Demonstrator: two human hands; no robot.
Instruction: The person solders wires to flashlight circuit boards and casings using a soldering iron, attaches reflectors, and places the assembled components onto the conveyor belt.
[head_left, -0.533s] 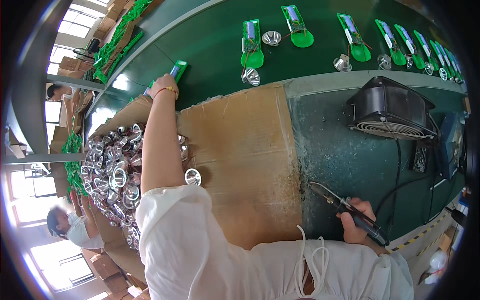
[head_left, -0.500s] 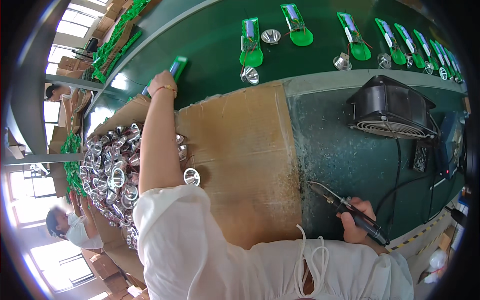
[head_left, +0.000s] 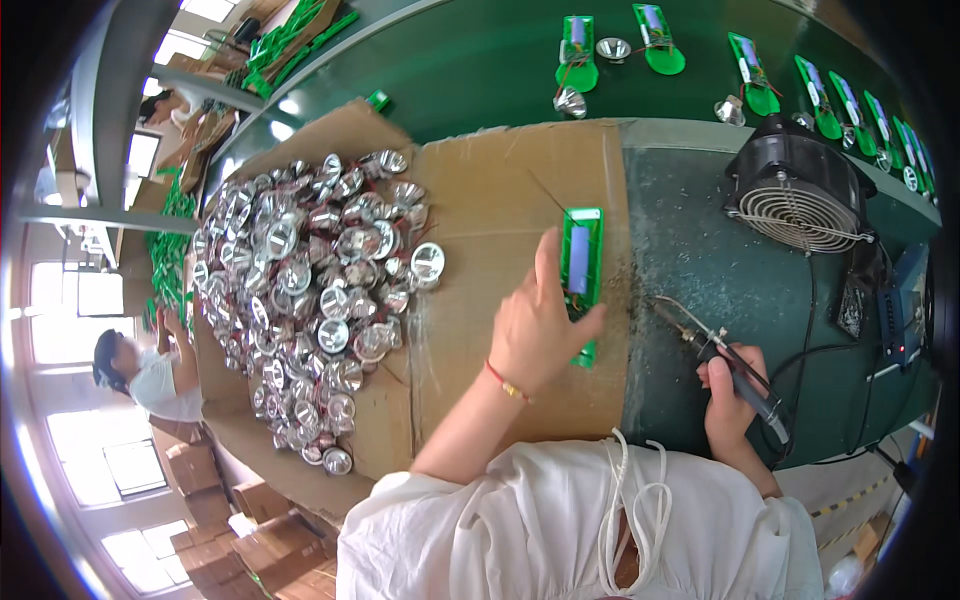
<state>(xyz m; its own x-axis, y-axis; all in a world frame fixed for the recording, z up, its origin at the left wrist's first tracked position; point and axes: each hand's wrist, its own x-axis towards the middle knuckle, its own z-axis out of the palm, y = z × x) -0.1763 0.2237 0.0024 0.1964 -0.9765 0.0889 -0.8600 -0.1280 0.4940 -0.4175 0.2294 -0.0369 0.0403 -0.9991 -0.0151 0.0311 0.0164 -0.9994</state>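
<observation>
Green casing flanked by spread fingers of left hand
Grip cannot be told; soldering iron clasped by right hand

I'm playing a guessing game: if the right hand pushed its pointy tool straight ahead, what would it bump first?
Past the cardboard's edge, probably the green case: the pointed tool in the right hand aims up-left toward it. Height is unclear, so the tip might pass over.
</observation>
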